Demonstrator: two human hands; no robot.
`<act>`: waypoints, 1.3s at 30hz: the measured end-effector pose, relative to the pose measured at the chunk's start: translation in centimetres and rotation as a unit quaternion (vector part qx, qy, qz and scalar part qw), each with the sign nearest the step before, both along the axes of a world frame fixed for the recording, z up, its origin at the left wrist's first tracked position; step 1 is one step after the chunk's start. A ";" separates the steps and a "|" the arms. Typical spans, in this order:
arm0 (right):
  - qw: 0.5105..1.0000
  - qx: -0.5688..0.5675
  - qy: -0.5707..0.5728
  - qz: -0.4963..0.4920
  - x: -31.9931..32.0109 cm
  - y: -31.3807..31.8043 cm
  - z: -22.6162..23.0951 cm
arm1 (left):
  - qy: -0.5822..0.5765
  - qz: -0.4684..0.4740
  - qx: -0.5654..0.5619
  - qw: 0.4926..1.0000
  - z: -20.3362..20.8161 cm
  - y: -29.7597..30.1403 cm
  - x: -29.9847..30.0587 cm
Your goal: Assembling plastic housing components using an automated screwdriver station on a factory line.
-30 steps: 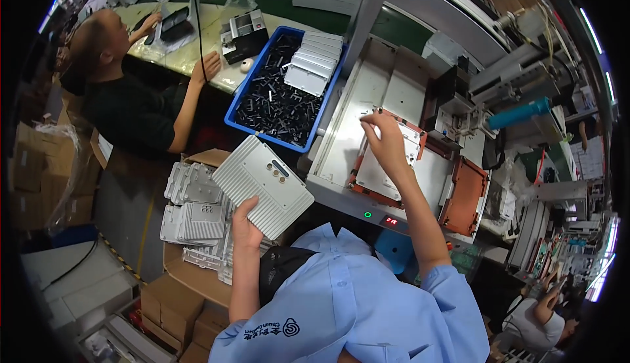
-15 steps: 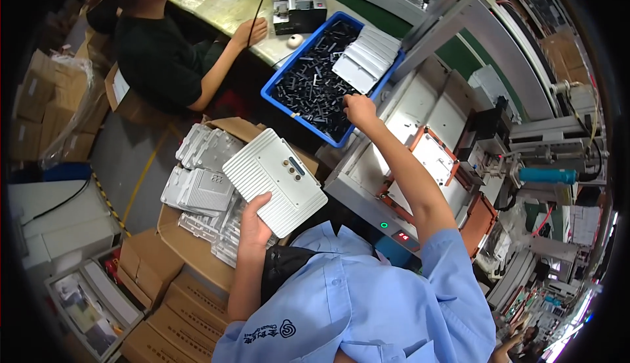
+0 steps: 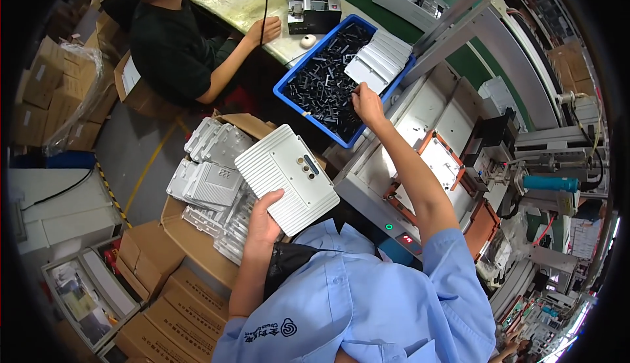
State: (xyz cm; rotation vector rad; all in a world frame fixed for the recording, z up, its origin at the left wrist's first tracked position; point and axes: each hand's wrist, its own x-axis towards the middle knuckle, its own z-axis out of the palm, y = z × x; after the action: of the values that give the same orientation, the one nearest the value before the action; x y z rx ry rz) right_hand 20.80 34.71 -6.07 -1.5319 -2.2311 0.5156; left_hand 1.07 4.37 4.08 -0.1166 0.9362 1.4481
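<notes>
My left hand (image 3: 264,220) grips the lower edge of a white ribbed housing cover (image 3: 282,182), its thumb lying on the ribs. The cover is held tilted in front of me; a few round holes and a dark slot show near its right side. Over the blue bin (image 3: 286,102), my right hand (image 3: 369,106) is closed, fingertips pinched beside the stacked white panels (image 3: 367,67). Whatever is between those fingertips is too small to make out. Small black plastic parts (image 3: 321,87) fill the bin under and around the hand.
A carton (image 3: 172,215) of similar white covers (image 3: 210,182) stands at my left. On my right is a machine bench with an orange-edged fixture (image 3: 438,159). Across the bin, a co-worker's hand (image 3: 264,31) rests at a table edge near a small black device (image 3: 315,14).
The whole view has shifted slightly. My right hand's fingers have turned upward a little at the bin, beside the white panels. My left hand still holds the cover.
</notes>
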 end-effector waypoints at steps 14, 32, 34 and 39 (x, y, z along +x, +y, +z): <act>0.827 -0.247 0.502 -0.057 6.9 -15.8 16.6 | -0.016 -0.111 0.057 0.992 2.4 3.9 4.8; 0.826 -0.072 0.505 -0.239 16.4 -26.0 17.7 | 0.018 -0.308 0.076 0.948 4.2 5.3 16.5; 0.826 -0.073 0.504 -0.240 17.0 -26.4 17.6 | 0.016 -0.313 0.076 0.946 4.3 5.3 16.8; 0.806 -0.112 0.524 -0.252 17.5 -27.0 18.4 | 0.037 -0.297 0.063 0.952 4.0 4.9 16.9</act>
State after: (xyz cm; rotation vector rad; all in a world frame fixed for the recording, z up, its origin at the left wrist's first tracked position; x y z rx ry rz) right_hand 38.25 7.69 12.36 -1.3352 -0.9009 1.1188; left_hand 17.98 9.23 8.06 0.2953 0.8408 0.9495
